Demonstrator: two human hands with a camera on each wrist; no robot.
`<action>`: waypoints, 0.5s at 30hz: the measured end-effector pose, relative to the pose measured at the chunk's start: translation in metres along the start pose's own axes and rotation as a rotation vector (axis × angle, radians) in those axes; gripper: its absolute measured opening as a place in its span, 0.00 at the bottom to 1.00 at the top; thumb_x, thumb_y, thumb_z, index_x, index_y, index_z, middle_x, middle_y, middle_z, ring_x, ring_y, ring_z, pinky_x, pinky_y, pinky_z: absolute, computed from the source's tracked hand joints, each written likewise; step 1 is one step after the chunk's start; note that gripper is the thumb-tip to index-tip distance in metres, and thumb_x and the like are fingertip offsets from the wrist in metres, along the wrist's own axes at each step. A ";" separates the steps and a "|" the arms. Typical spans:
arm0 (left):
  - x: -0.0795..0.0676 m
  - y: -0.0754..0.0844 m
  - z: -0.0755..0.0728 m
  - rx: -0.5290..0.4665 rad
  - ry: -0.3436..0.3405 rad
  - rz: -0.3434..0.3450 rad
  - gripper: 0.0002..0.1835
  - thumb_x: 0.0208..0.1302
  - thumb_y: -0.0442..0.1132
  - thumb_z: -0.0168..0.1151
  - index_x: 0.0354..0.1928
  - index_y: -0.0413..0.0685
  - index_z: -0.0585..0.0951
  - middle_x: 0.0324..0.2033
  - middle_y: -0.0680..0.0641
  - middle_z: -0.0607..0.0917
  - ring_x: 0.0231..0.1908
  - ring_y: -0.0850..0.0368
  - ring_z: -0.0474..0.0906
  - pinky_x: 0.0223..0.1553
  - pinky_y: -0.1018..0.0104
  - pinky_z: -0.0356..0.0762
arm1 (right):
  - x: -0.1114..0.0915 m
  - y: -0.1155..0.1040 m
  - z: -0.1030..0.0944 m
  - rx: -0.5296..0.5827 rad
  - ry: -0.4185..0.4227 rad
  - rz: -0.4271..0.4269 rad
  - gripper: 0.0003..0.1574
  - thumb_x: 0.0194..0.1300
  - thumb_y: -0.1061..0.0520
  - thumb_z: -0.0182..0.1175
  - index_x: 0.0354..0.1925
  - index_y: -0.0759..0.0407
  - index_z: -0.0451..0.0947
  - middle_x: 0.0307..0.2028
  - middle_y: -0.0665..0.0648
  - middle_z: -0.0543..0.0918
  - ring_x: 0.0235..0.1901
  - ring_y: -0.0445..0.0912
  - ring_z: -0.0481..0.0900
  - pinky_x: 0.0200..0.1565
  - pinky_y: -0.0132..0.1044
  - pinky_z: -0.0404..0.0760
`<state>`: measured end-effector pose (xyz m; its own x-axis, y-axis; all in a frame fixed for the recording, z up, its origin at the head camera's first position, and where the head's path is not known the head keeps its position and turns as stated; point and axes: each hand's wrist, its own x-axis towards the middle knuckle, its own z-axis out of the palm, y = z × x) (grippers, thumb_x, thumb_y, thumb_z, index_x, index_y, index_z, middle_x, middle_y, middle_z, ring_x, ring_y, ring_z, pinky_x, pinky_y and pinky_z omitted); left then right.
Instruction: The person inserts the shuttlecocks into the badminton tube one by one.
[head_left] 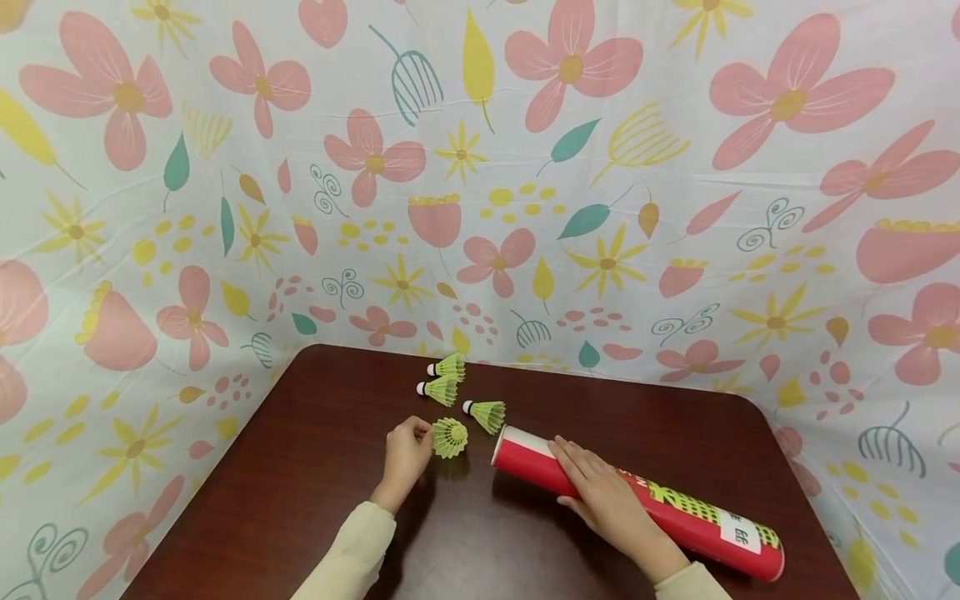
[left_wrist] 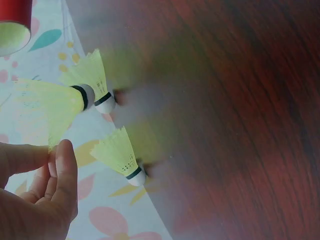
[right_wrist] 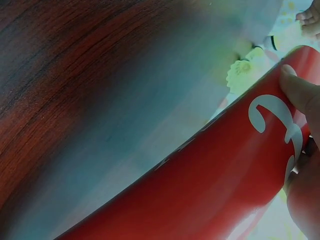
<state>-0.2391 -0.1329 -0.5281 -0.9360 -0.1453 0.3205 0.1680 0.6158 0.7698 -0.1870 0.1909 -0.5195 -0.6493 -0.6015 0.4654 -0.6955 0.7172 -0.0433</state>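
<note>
My left hand point(head_left: 407, 454) pinches the skirt rim of a yellow shuttlecock point(head_left: 451, 437) between thumb and fingers. In the left wrist view, that shuttlecock's white cork with its black band points away from the fingertips point(left_wrist: 64, 150). My right hand point(head_left: 603, 496) holds a long red shuttlecock tube point(head_left: 528, 475) around its near-middle part, thumb on the near side and fingers across the top. The tube lies slanted, its open end toward the held shuttlecock. Another shuttlecock point(head_left: 487, 415) lies just beyond that end.
Two more yellow shuttlecocks, one point(head_left: 441, 390) in front of the other point(head_left: 450, 367), lie near the far edge of the dark brown table point(head_left: 300, 467). A flowered cloth point(head_left: 495, 167) hangs behind and beside the table.
</note>
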 end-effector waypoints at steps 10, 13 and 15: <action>0.000 -0.002 -0.006 -0.273 0.009 -0.121 0.02 0.60 0.26 0.64 0.31 0.32 0.82 0.24 0.40 0.83 0.20 0.51 0.81 0.23 0.63 0.81 | 0.002 0.001 0.001 -0.004 -0.007 -0.017 0.49 0.67 0.31 0.33 0.70 0.62 0.60 0.66 0.62 0.68 0.63 0.55 0.70 0.57 0.52 0.73; 0.000 -0.001 -0.007 -0.416 -0.042 -0.224 0.04 0.62 0.26 0.61 0.35 0.28 0.81 0.25 0.38 0.83 0.21 0.51 0.81 0.26 0.59 0.83 | 0.003 0.001 0.001 0.000 -0.019 -0.015 0.49 0.67 0.31 0.33 0.71 0.63 0.60 0.67 0.62 0.68 0.63 0.56 0.69 0.58 0.52 0.72; -0.001 0.001 -0.007 -0.478 -0.078 -0.286 0.06 0.64 0.27 0.60 0.37 0.27 0.80 0.25 0.39 0.82 0.21 0.54 0.80 0.28 0.59 0.83 | 0.004 0.001 0.000 0.000 -0.023 -0.015 0.47 0.67 0.32 0.42 0.70 0.63 0.60 0.67 0.62 0.67 0.63 0.56 0.69 0.58 0.51 0.72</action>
<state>-0.2362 -0.1375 -0.5239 -0.9820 -0.1856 0.0346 0.0089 0.1379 0.9904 -0.1900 0.1894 -0.5177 -0.6455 -0.6203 0.4456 -0.7055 0.7077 -0.0368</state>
